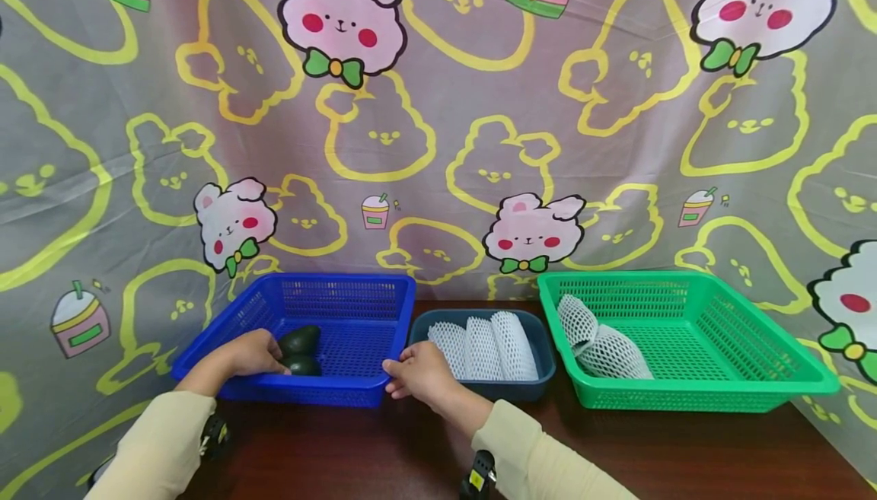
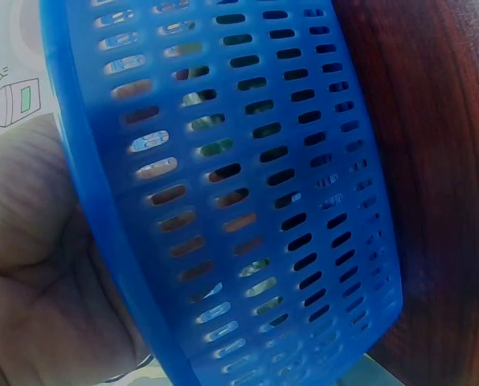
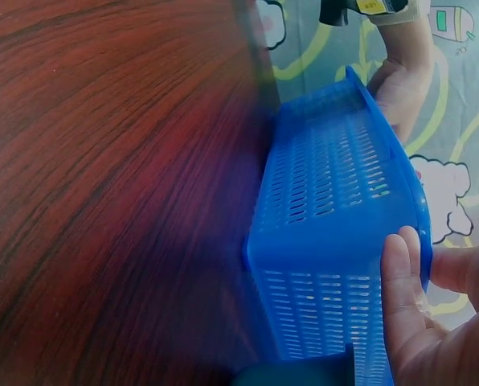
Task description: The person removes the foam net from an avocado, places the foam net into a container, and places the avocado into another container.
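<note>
Two dark green avocados lie at the left side of the blue basket (image 1: 336, 381). My left hand (image 1: 250, 352) reaches over the basket's front-left rim, its fingers and thumb gripping the left end of the nearer avocado (image 1: 303, 365). The farther avocado (image 1: 300, 341) lies just behind it. In the left wrist view the basket wall (image 2: 247, 193) hides the fingertips; bits of them show through the slots. At the basket's front-right corner, my right hand (image 1: 423, 371) pinches the rim between thumb and fingers, as the right wrist view also shows.
A dark blue-grey tub (image 1: 541, 387) with white foam-net sleeves (image 1: 483, 349) stands right of the blue basket. Farther right, a green basket (image 1: 692, 393) holds two items in white foam nets (image 1: 614, 353). Dark wooden tabletop (image 1: 342, 447) lies in front; a patterned curtain (image 1: 438, 104) hangs behind.
</note>
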The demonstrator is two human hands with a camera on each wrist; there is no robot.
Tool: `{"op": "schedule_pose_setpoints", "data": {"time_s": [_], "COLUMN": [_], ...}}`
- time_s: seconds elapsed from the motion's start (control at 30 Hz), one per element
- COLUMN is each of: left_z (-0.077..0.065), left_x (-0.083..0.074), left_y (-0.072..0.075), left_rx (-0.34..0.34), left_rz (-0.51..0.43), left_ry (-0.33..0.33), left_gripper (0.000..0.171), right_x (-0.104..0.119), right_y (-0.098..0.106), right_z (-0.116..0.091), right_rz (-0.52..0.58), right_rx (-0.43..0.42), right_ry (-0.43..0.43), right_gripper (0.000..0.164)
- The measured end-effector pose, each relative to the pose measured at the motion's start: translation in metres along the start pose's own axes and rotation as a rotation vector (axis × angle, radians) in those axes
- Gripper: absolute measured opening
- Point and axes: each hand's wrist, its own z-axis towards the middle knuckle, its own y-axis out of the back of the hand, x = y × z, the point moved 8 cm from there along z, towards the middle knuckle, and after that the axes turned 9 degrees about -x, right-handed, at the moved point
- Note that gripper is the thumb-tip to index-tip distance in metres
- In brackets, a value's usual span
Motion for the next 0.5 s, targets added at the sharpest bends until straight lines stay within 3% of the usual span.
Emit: {"op": "schedule_pose_setpoints", "data": {"time_s": [0.37, 0.5], "left_z": [-0.0059, -0.0087], "left_x": [0.0022, -0.0027], "left_y": [0.0025, 0.0033], "left_rx": [-0.036, -0.043], "left_rz": [-0.014, -0.048], "left_ry": [0.031, 0.017], "left_gripper": [0.025, 0.032], "right_x": [0.0022, 0.0045], "right_y": [0.0027, 0.0033], "right_z": [-0.0032, -0.0046], "right_rz": [-0.005, -0.009], "right_rx": [0.004, 0.001], "right_ry": [0.01, 0.019], "right_gripper": [0.019, 0.019]}}
